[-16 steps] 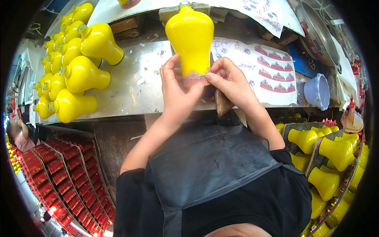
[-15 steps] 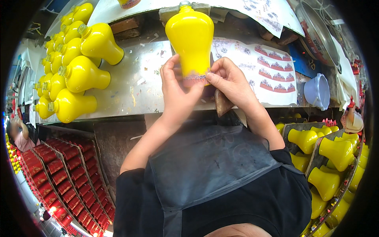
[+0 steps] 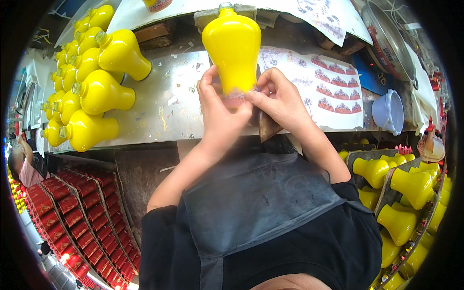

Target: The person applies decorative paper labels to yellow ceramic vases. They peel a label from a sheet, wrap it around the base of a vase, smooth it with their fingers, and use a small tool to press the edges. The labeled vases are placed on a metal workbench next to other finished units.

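A glossy yellow bottle (image 3: 232, 46) with a clear glass neck lies in front of me, its neck pointing away. Round its narrow base runs a patterned purple and red decal (image 3: 236, 95). My left hand (image 3: 216, 104) grips the left side of that base, fingers curled round it and thumb on the decal. From the right, my right hand (image 3: 276, 99) is closed at the base, its thumb pressed on the decal's upper edge. The fingertips behind the bottle are partly hidden. Below my right hand shows a brown block-like piece (image 3: 268, 126), partly covered.
Several yellow bottles (image 3: 106, 92) lie piled at the table's left. To the right are a decal sheet (image 3: 338, 87) and a light-blue bucket (image 3: 387, 112). Racks of red pieces (image 3: 79, 208) stand lower left; crates of yellow bottles (image 3: 398, 224) stand lower right. Another person (image 3: 30, 166) is far left.
My right thumb has slid slightly left along the decal, and both hands have shifted a little with the bottle. At far left, the other person's arm has risen.
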The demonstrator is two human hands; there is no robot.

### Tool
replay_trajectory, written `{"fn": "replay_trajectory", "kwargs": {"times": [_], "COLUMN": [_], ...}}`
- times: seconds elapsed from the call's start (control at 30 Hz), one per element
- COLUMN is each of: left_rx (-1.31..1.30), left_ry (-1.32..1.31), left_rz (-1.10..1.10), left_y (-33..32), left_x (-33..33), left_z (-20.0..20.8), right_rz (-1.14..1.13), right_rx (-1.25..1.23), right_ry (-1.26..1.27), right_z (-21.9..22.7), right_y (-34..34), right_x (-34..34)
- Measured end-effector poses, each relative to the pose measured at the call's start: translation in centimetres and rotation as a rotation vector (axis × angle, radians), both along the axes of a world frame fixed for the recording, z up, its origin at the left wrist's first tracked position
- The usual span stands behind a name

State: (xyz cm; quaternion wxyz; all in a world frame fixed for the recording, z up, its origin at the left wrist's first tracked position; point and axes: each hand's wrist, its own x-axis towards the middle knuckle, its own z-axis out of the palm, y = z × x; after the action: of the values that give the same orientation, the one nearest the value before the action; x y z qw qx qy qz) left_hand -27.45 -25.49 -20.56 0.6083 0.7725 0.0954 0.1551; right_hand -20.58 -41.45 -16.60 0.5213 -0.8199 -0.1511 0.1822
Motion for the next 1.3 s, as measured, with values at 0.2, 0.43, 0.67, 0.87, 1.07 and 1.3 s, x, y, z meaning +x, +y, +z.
{"fn": "replay_trajectory", "kwargs": {"times": [0.2, 0.43, 0.67, 0.87, 1.07, 1.3], "left_rx": [-0.021, -0.019, -0.068, -0.067, -0.025, -0.021], "left_ry": [-0.036, -0.037, -0.057, -0.112, -0.079, -0.137], "left_rz": [-0.015, 0.002, -0.007, -0.066, -0.005, -0.029], "left_y": [0.2, 0.1, 0.3, 0.7, 0.8, 0.8], "left_x": [-0.3, -0.3, -0.6, -0.7, -0.7, -0.5], "left_z": [-0.2, -0.5, -0.8, -1.4, -1.3, -0.7], "right_rz": [-0.080, 0.187, 0.256, 0.246, 0.345, 0.448], "right_rx": [0.310, 0.001, -0.079, -0.060, -0.213, -0.423], "right_ry": [0.199, -0.597, -0.779, -0.880, -1.054, -1.073], "right_z": [2.7, 2.8, 3.4, 3.8, 5.5, 6.8], "right_y": [-2.0, -1.4, -1.4, -0.9, 0.9, 2.0], "right_x": [1.6, 1.3, 0.5, 0.6, 0.6, 0.5]}}
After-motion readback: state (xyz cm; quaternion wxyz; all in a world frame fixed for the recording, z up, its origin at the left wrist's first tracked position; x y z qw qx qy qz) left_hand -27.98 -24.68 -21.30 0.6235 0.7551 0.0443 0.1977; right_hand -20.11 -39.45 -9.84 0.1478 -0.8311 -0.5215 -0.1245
